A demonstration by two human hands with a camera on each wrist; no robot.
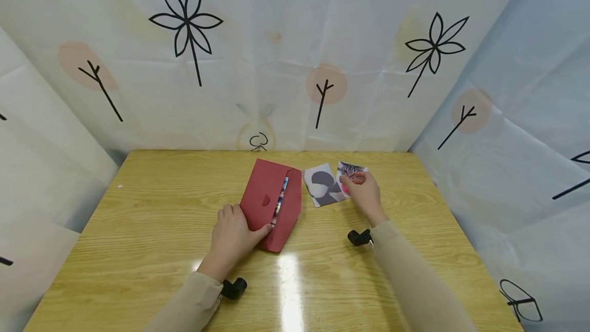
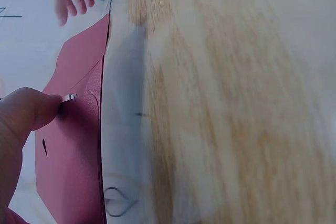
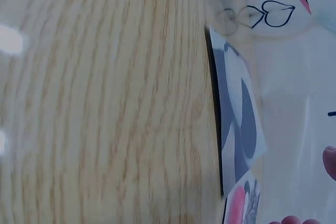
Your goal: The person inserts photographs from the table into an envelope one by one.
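Red envelope (image 1: 260, 186), matte and plain-faced, set slantwise over the middle of the bench (image 1: 152, 229). Carries a small half-round cut near mid-face and gapes along one long slit, beside a flap with slanted corners. Shows in that gap a thin, many-coloured edge of contents (image 1: 280, 200), otherwise hidden.

Nearest, two beige sleeves (image 1: 189, 301), each with a black wrist camera (image 1: 234, 288) strapped at the cuff. Just ahead, at the envelope's near left corner, left hand (image 1: 230, 229): gripping there, thumb (image 1: 260, 233) laid across the face to the near end of the slit, fingers bent at the left edge, undersides out of sight.

Well apart from the envelope, to its right, right hand (image 1: 366, 193): half open, fingers loosely curved, thumb parted from them, nothing held. Partly covered by it in the head view, a small picture (image 1: 348, 169) with dark streaks and a pink patch. Between that picture and the flap, a larger picture (image 1: 322, 184) of rounded grey and white shapes, on the wood. Cannot tell whether the two pictures touch.

Behind the bench, pale cloth (image 1: 258, 65) printed with black outline flowers, plus bare twigs over peach discs.
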